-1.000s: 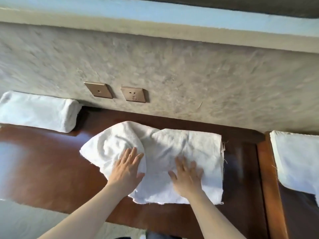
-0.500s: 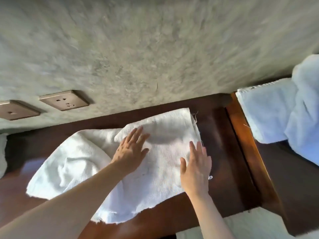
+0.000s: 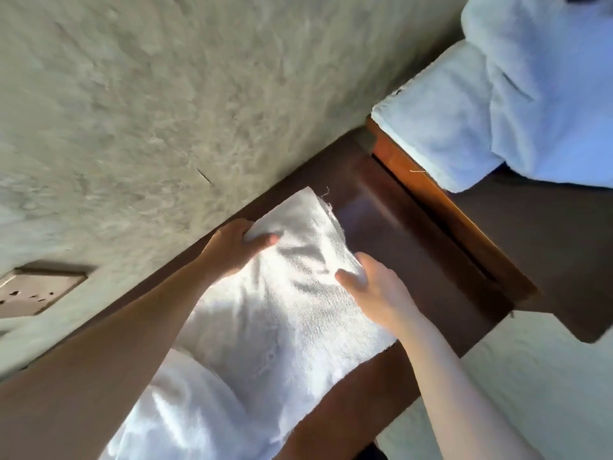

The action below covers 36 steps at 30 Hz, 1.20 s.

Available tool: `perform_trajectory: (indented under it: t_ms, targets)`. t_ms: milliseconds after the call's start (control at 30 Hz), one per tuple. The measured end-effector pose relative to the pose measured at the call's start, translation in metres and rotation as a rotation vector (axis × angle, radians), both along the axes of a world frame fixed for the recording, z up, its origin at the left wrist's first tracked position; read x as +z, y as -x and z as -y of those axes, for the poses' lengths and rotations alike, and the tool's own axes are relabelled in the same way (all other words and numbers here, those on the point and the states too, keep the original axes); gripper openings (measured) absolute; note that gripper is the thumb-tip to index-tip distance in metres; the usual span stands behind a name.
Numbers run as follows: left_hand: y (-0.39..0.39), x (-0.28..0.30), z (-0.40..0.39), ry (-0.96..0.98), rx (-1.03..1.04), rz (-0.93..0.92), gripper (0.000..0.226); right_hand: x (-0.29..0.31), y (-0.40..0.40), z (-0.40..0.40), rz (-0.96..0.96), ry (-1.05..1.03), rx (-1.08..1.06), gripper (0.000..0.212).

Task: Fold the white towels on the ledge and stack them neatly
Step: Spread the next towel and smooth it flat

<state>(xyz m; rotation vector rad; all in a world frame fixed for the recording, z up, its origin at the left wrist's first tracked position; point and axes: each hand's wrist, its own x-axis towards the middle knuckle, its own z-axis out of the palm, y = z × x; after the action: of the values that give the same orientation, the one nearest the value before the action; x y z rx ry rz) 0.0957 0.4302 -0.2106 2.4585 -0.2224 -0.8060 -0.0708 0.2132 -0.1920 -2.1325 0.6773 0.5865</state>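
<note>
L hand [image 3: 232, 247] & R hand [image 3: 371, 290] — fingers curled, both arms outstretched.

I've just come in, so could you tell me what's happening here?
A person is working a white terry towel spread on the dark wooden ledge. The left hand grips its far edge by the wall; the right hand pinches its right edge. More white towels lie heaped to the right.

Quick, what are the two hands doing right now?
Left hand: grips the far edge of the white towel, thumb on top.
Right hand: grips the towel's right edge.
</note>
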Motion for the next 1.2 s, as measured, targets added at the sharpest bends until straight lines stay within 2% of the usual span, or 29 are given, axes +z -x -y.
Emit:
perform_trajectory:
  t_ms: [67,133,200,300,367,500,567,633,733,767,833,933,1033,1100,1200]
  targets:
    - [-0.005,0.001,0.002,0.09,0.036,0.066,0.044,0.0,0.009,0.017,0.001,0.069,-0.091,0.042]
    - [-0.008,-0.004,0.009,0.094,0.015,0.145,0.052,-0.002,0.01,0.035,0.023,0.139,-0.226,0.047]
    - [-0.007,-0.014,0.021,0.047,-0.026,0.204,0.053,-0.001,0.008,0.051,-0.032,0.127,-0.16,0.047]
    - [-0.006,-0.031,0.04,-0.067,-0.035,0.263,0.049,-0.004,0.011,0.062,-0.26,0.019,0.002,0.051]
    - [-0.008,-0.037,0.045,-0.133,-0.019,0.241,0.047,-0.009,0.019,0.066,-0.217,0.071,-0.03,0.04]
    - [-0.011,-0.034,0.045,-0.096,-0.007,0.264,0.055,-0.017,0.035,0.07,-0.005,0.271,-0.2,0.027]
    - [-0.008,-0.036,0.042,-0.123,-0.053,0.343,0.071,-0.025,0.04,0.069,0.062,0.382,-0.241,0.036]
    - [0.001,-0.039,0.04,-0.236,-0.109,0.374,0.089,-0.034,0.048,0.064,0.063,0.445,-0.267,0.05]
    - [0.039,-0.046,0.041,-0.269,-0.299,0.458,0.089,-0.04,0.055,0.052,0.126,0.705,-0.123,0.058]
    - [0.058,-0.051,0.043,-0.264,-0.378,0.477,0.086,-0.039,0.053,0.044,0.165,0.714,-0.073,0.059]
    - [0.087,-0.062,0.047,-0.263,-0.421,0.523,0.082,-0.042,0.04,0.025,0.284,0.618,0.081,0.059]
    - [0.093,-0.068,0.055,-0.279,-0.363,0.548,0.077,-0.062,0.018,0.007,0.406,0.482,0.378,0.057]
    - [0.096,-0.06,0.046,-0.273,-0.4,0.585,0.069,-0.085,0.014,0.029,0.413,0.546,0.565,0.061]
    - [0.111,-0.056,0.024,-0.263,-0.329,0.565,0.068,-0.089,0.014,0.047,0.358,0.627,0.554,0.066]
    - [0.147,-0.057,-0.013,-0.288,-0.178,0.46,0.072,-0.083,0.008,0.045,0.241,0.648,0.244,0.068]
